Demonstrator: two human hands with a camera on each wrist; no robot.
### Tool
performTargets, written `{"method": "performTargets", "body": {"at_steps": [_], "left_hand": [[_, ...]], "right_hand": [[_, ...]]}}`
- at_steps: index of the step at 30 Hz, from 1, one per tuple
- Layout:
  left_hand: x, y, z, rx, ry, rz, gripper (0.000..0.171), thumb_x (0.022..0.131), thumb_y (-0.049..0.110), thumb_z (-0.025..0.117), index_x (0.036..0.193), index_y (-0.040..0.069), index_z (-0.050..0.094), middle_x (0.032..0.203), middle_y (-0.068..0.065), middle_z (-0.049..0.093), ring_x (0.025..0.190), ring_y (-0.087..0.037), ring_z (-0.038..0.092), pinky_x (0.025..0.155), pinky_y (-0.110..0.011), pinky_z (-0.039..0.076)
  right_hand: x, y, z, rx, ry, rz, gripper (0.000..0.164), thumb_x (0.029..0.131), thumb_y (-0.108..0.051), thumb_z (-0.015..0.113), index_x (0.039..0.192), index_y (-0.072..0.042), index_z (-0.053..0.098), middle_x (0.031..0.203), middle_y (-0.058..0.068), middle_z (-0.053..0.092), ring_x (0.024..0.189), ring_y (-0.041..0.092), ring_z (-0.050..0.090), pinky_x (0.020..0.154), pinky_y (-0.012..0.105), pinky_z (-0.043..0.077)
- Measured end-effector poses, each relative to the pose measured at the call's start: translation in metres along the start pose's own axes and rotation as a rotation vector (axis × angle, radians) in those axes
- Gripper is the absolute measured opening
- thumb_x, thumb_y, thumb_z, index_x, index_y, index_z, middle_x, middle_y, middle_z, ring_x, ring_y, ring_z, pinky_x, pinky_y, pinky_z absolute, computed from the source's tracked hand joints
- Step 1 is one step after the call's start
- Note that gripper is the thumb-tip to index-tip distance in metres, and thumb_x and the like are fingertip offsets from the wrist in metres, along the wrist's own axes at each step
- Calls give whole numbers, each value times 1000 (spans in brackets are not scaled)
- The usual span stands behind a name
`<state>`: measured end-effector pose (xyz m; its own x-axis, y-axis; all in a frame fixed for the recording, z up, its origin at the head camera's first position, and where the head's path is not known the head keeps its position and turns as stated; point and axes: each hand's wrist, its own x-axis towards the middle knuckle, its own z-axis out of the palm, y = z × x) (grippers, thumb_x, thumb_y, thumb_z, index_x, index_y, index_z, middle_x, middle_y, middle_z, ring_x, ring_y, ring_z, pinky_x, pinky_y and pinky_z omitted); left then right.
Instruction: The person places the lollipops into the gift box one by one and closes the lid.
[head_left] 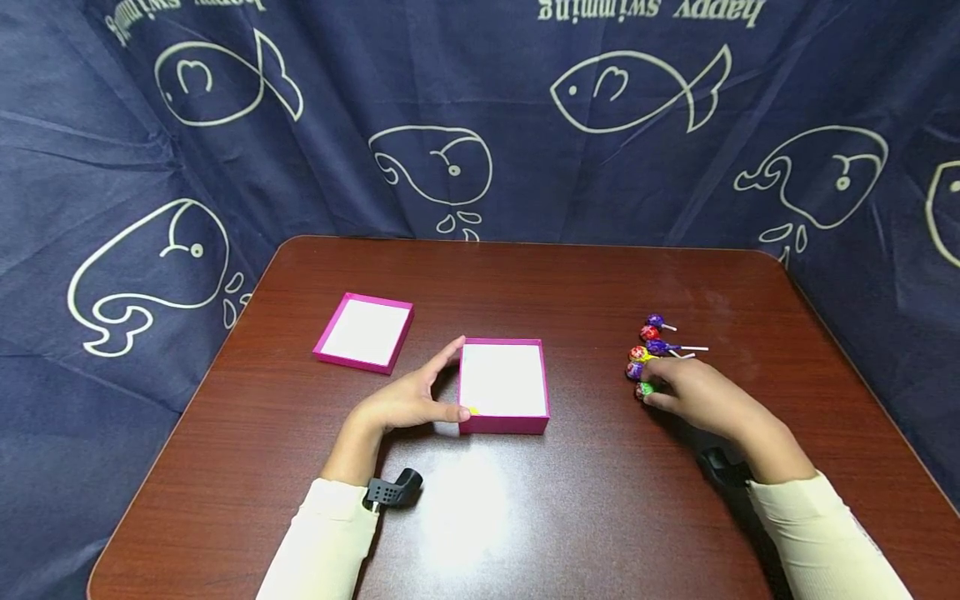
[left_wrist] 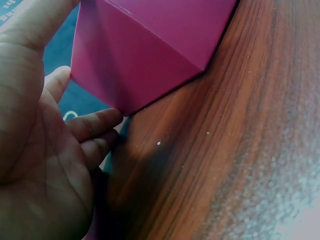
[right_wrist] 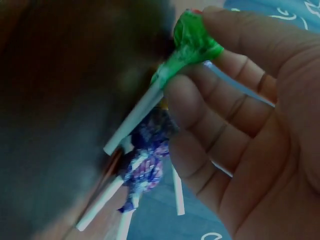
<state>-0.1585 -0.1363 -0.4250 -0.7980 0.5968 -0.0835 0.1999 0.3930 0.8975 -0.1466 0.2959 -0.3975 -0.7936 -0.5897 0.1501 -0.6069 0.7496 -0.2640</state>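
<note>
lollipops [head_left: 657, 347] cluster on the right of the table [head_left: 585, 500], a green lollipop [right_wrist: 194, 40] pinched by the right hand [head_left: 693, 392], the left hand [head_left: 405, 404] spread against the box [head_left: 504, 425], its lid [head_left: 363, 333] off, though packing seems largely left.

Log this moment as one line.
left hand: touches pink box | right hand: pinches green lollipop | other lollipops: on table

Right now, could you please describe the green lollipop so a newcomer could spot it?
On the brown table, find the lollipop cluster at the right. The green lollipop is at the near end, pinched by the right hand. Its wrapper is mostly green; neighbours show purple, red or yellow.
</note>
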Motion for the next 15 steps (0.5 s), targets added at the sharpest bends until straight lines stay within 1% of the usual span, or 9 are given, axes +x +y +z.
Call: {"method": "performTargets", "body": {"at_steps": [4,7,9,12,15], "left_hand": [[0,1,0,3,3,-4,111,79,33,84,161,22,11,159,-11,28,146,-24,22,118,-49,16],[0,1,0,-5,5,-13,110,79,32,84,161,24,11,159,-10,28,146,-23,22,118,-48,16],[0,1,0,-7,5,-5,109,80,31,84,161,22,11,159,-11,28,146,-24,22,118,-49,15],[0,0,0,-1,6,5,109,80,30,84,161,21,11,159,-12,29,146,-24,22,118,-49,15],[1,-1,0,3,5,2,110,80,31,84,161,22,11,159,-11,29,146,-22,22,118,-47,15]], "right_hand": [[2,-5,-4,46,29,-31,21,78,-6,81,88,-15,66,85,-12,63,75,11,60,67,37,50],[4,-8,-6,77,40,-43,23,78,-5,81,89,-17,65,85,-14,61,75,9,59,67,34,49],[7,-10,-7,91,43,-56,23,78,-4,81,90,-17,66,84,-16,60,75,8,58,67,32,48],[10,-12,-8,118,46,-76,24,78,-4,81,88,-19,65,81,-18,56,72,3,53,64,29,46],[13,-16,-10,144,41,-89,26,79,-5,81,87,-22,63,80,-19,53,71,-1,48,62,26,43]]}}
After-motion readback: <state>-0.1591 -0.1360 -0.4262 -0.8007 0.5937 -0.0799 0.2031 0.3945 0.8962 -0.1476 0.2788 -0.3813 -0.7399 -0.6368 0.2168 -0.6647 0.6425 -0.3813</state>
